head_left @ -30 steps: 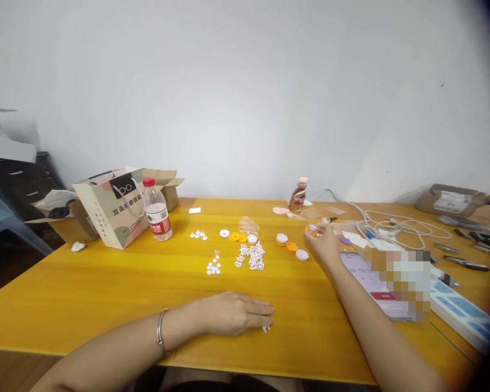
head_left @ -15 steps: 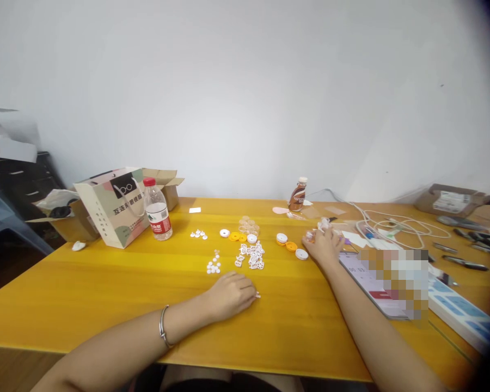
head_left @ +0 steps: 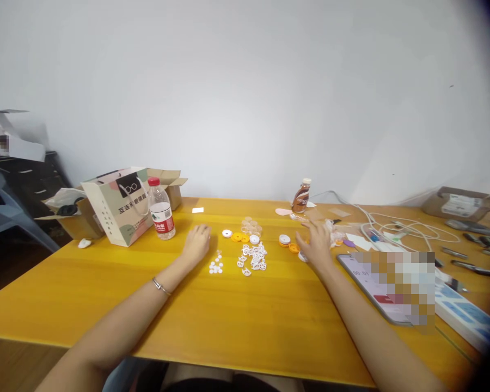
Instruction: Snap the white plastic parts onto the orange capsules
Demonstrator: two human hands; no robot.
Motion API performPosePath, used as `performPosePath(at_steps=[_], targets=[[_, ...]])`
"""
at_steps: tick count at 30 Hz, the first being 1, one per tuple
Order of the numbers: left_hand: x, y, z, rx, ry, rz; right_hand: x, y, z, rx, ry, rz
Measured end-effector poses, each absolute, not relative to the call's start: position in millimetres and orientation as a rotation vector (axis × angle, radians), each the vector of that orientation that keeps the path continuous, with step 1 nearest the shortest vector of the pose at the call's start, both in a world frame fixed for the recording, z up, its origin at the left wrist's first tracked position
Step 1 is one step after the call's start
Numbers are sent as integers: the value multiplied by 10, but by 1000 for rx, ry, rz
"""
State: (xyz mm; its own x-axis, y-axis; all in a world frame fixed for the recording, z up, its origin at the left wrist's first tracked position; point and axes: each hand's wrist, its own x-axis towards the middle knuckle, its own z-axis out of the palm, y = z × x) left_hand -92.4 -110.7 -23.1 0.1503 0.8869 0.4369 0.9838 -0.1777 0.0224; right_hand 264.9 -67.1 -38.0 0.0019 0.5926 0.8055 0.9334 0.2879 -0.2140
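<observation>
My left hand point(head_left: 196, 243) rests at the left of the small parts, its fingers bent down over the spot where small white stemmed pieces lay, which it now hides. Whatever its fingertips hold is hidden. Near it lie several small white round caps point(head_left: 216, 269). My right hand point(head_left: 316, 246) hovers with fingers apart by a white disc point(head_left: 302, 256) and an orange disc point(head_left: 293, 248); it partly covers the white one. Between the hands are a heap of white openwork pieces point(head_left: 258, 257), yellow discs point(head_left: 239, 237) and clear round pieces point(head_left: 251, 225).
A water bottle point(head_left: 161, 213) and a paper bag point(head_left: 116, 209) stand at the left. A brown drink bottle point(head_left: 301, 197) stands at the back. To the right are a phone point(head_left: 375, 288), white cables point(head_left: 416, 226), a plastic bag point(head_left: 338, 235) and several tools point(head_left: 476, 269).
My left hand has moved from the front middle to the back left; a white openwork piece now lies at the heap's near edge. My right hand has shifted slightly left and spread its fingers.
</observation>
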Motion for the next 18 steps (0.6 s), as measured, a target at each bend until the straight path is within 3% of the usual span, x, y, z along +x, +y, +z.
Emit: performPosePath(at_steps=[4, 11, 13, 18], targets=[[-1241, -956, -238, -2075, -2042, -453, 2621, -656, -400, -1296, -1740, -424], [-1167, -1062, -122, -2171, -2015, -462, 2554, -730, -332, -1212, -1724, -353], [-996, -1195, -62, -2343, -1884, -505, 2509, -785, -290, -1156, -1754, -337], [-538, -1640, -31, -3211, -1059, -502, 2402, -889, -250, -1056, -1855, -307]])
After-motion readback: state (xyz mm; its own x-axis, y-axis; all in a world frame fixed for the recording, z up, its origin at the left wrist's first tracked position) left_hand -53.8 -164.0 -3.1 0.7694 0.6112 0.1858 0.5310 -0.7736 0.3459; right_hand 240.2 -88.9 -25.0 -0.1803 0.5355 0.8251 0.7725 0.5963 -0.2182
